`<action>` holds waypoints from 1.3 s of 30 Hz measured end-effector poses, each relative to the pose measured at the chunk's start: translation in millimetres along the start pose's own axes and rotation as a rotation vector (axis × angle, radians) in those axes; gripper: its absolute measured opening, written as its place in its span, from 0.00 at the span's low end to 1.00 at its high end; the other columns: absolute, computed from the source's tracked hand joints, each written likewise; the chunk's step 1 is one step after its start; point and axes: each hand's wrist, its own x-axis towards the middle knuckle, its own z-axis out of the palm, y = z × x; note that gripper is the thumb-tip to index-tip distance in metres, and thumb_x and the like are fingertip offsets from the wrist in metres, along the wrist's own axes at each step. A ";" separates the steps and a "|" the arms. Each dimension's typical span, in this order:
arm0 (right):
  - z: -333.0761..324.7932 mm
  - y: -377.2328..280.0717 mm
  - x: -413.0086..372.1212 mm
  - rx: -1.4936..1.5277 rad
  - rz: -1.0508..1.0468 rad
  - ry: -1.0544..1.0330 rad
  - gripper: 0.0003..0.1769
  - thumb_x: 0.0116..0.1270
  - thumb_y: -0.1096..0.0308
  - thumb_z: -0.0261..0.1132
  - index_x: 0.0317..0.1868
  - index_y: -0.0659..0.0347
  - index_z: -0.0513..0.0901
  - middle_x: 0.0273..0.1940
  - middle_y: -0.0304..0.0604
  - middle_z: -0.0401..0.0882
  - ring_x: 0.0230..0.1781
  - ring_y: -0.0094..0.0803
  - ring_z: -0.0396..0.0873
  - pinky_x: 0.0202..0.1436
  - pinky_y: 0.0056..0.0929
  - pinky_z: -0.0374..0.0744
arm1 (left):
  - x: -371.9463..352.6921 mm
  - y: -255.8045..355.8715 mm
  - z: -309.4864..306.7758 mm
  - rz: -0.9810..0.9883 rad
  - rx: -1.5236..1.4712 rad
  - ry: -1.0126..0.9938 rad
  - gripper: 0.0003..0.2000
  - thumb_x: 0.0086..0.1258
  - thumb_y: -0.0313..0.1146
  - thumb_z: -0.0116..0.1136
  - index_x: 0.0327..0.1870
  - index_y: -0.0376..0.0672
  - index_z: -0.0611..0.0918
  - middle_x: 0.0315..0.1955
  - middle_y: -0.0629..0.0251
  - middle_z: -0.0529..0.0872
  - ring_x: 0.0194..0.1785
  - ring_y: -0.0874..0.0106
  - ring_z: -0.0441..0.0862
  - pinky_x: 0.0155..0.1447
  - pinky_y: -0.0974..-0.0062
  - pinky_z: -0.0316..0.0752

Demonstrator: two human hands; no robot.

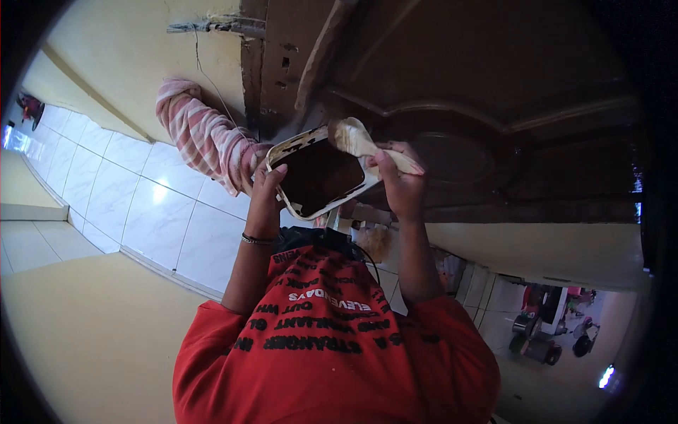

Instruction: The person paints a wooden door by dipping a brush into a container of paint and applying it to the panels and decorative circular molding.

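My left hand grips the near-left rim of a white rectangular tub, its thumb over the edge. Dark brown paint lies in the tub, with smears along the inner walls. In my right hand is a paintbrush with a pale, wide handle. The fingers are closed round the handle, and the brush's stained head is over the tub's far right corner. Both hands are in front of my red shirt.
A dark brown panelled door fills the upper right. A rolled pink-and-white striped towel is left of the tub, near a thin hanging wire. White tiles cover the floor. Assorted objects stand at the far right.
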 end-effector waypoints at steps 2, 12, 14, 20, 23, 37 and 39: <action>7.1 -0.3 4.4 0.093 -0.021 0.062 0.05 0.69 0.73 0.63 0.41 0.66 0.81 0.34 0.41 0.86 0.35 0.19 0.82 0.39 0.20 0.79 | -0.5 3.3 0.5 -0.001 0.011 -0.003 0.27 0.68 0.44 0.56 0.67 0.47 0.67 0.56 0.66 0.76 0.58 0.72 0.75 0.54 0.69 0.77; 39.0 29.2 34.4 -0.176 -0.334 0.180 0.05 0.68 0.73 0.65 0.41 0.66 0.81 0.37 0.45 0.85 0.37 0.30 0.84 0.43 0.27 0.81 | -2.3 4.8 -3.3 0.027 0.045 0.010 0.28 0.67 0.47 0.56 0.66 0.49 0.69 0.58 0.65 0.74 0.60 0.70 0.73 0.56 0.66 0.75; 35.3 24.5 32.0 -0.252 -0.378 0.173 0.05 0.67 0.73 0.65 0.40 0.66 0.81 0.36 0.46 0.84 0.36 0.32 0.84 0.41 0.29 0.81 | -0.6 1.0 -8.5 0.021 0.029 -0.006 0.27 0.67 0.47 0.57 0.66 0.49 0.69 0.58 0.65 0.74 0.60 0.70 0.73 0.56 0.66 0.75; 37.2 17.6 37.6 -0.175 -0.407 0.264 0.05 0.70 0.73 0.62 0.40 0.68 0.79 0.32 0.43 0.84 0.32 0.25 0.84 0.37 0.23 0.82 | -9.9 10.1 2.4 0.027 0.041 0.044 0.26 0.67 0.46 0.57 0.65 0.49 0.70 0.56 0.67 0.75 0.60 0.71 0.74 0.57 0.66 0.74; 48.8 0.5 41.9 -0.267 -0.348 0.226 0.05 0.67 0.68 0.66 0.38 0.61 0.81 0.31 0.43 0.84 0.31 0.35 0.85 0.35 0.31 0.81 | -5.0 7.3 -1.3 0.019 0.039 0.035 0.26 0.67 0.46 0.57 0.65 0.49 0.70 0.56 0.67 0.75 0.59 0.71 0.74 0.56 0.67 0.75; 49.5 -7.3 64.8 -0.298 -0.266 0.238 0.07 0.65 0.65 0.66 0.35 0.58 0.80 0.28 0.46 0.83 0.29 0.47 0.85 0.32 0.38 0.80 | -6.0 8.8 3.3 0.030 0.025 0.011 0.24 0.69 0.45 0.55 0.63 0.47 0.71 0.55 0.68 0.77 0.57 0.74 0.76 0.53 0.71 0.77; 43.9 -12.1 65.6 -0.321 -0.305 0.229 0.06 0.65 0.65 0.66 0.35 0.58 0.81 0.28 0.46 0.83 0.29 0.47 0.84 0.32 0.38 0.80 | -11.3 14.3 8.6 0.057 0.020 0.017 0.24 0.68 0.45 0.55 0.64 0.48 0.71 0.55 0.67 0.77 0.57 0.74 0.77 0.53 0.71 0.77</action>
